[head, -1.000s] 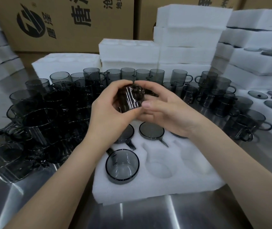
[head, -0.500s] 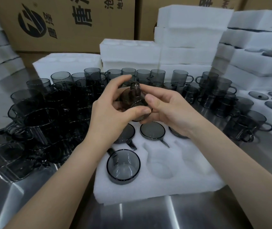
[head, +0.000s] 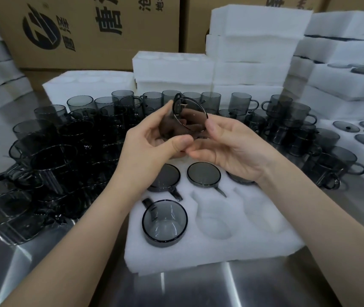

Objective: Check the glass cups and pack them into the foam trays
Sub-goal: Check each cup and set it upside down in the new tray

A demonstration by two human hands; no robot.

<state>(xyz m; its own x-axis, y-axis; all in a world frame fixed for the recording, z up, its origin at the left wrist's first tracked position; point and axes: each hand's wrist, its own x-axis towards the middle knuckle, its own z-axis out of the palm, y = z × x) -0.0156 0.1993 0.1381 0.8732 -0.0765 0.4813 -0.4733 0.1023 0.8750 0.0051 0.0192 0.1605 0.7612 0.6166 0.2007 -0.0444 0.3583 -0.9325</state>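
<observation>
- Left hand (head: 152, 145): mine, raised over the far edge of the tray. Thumb presses the cup's near side and the fingers curl round its back wall, gripping it.
- Right hand (head: 227, 149): thumb tip pinches the cup's rim from the right. The other fingers curl loosely beneath the cup, their tips meeting my left thumb.
- Cup (head: 185, 120): one smoked-glass cup, held off the tabletop between both hands. It is tilted, with its mouth turned toward my right and its handle uppermost on the far side.
- Tray (head: 254, 247): white foam, at the middle of the tabletop's near edge, with two rows of three pockets.
- Upright cup (head: 164, 220): seated in the tray's near-left pocket, mouth up, handle toward the far left.
- Far-row cups (head: 203, 173): three, one in each far pocket. My wrists partly cover the left and right ones.
- Loose cups (head: 66, 151): a dense crowd along the tabletop's left side and far edge, with more toward the right edge.
- Side tray (head: 353, 138): at the right edge, holding dark glass pieces I cannot make out.
- Foam stacks (head: 254, 41): piled behind the loose cups at the far edge.
- Cartons (head: 88, 29): brown and printed, behind the foam stacks.
- Tabletop (head: 265, 284): brushed steel.
</observation>
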